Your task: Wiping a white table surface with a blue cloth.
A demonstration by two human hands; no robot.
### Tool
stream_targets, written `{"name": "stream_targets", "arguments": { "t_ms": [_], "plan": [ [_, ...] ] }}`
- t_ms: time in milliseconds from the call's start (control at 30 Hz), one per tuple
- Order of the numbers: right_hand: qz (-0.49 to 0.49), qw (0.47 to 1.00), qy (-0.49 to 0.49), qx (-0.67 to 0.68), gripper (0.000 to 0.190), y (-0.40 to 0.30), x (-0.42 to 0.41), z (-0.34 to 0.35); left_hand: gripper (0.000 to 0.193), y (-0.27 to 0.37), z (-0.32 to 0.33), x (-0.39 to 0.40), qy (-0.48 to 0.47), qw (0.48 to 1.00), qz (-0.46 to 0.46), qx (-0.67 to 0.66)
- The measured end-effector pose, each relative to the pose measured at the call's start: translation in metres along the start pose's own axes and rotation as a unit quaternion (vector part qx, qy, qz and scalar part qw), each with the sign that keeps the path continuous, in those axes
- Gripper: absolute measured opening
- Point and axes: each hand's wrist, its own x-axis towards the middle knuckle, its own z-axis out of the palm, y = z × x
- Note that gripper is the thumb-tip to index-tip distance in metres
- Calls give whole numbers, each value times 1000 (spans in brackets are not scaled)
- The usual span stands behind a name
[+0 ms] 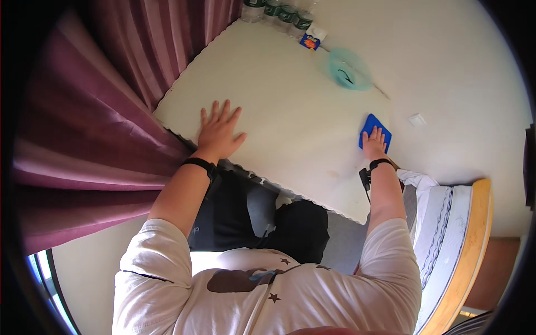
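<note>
My left hand (218,133) lies flat on the pale tabletop (268,96), fingers spread, near the edge by the curtain. Under my right hand (374,142), at the table's right side, is a folded blue cloth (372,124); the palm and fingers rest flat on it. Each wrist wears a black strap, and a small black device with a cable (365,179) hangs beside the right one. A translucent teal bowl (362,75) with a small dark item in it stands beyond the cloth, by the wall.
Several plastic bottles (287,16) with green labels and a small blue and white carton (310,41) stand at the far edge. Pink curtains (96,146) border the left side. A wall with a white switch (417,120) and a bed with a wooden frame (477,226) are at right.
</note>
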Motion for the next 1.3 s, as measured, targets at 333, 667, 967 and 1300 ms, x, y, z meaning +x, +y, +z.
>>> {"name": "stream_targets", "arguments": {
  "t_ms": [333,667,967,1300],
  "plan": [
    [43,999,9,7,78,13,65,-5,76,-1,-2,2,-2,1000,14,19],
    [53,998,12,7,79,21,50,-1,75,4,-6,2,-17,1000,2,16],
    [-1,1000,7,1,81,27,-27,14,76,7,-9,4,-29,1000,-1,9],
    [-84,996,-18,-26,81,27,-68,22,76,4,-10,2,-36,999,-9,8]
  ]
}}
